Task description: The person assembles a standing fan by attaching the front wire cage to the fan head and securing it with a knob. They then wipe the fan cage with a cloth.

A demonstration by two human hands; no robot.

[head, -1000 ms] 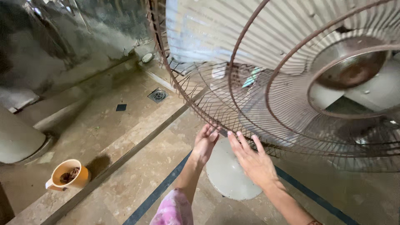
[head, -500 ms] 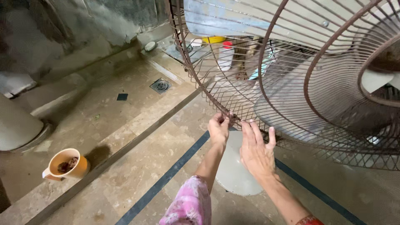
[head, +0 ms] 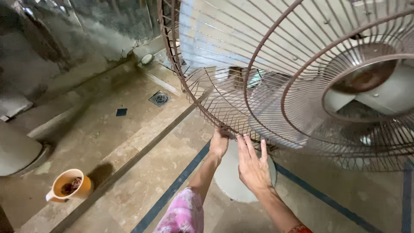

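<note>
Below one rusty wire fan guard [head: 276, 86], two hands reach up to its lower rim. Left hand [head: 219, 144] is clenched around the rim wire; right hand [head: 252, 166] lies open, fingers spread against it. One round grey fan base [head: 230, 181] stands beneath, one orange cup [head: 69, 186] sits well apart.

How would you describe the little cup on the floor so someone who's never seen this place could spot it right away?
Start at the big rusty fan cage that both hands reach for, then look down and far left across the stone floor, past the square floor drain. Near the lower left edge stands an orange cup with a pale handle and dark residue inside. It is the only brightly coloured thing on that dull floor.
</note>
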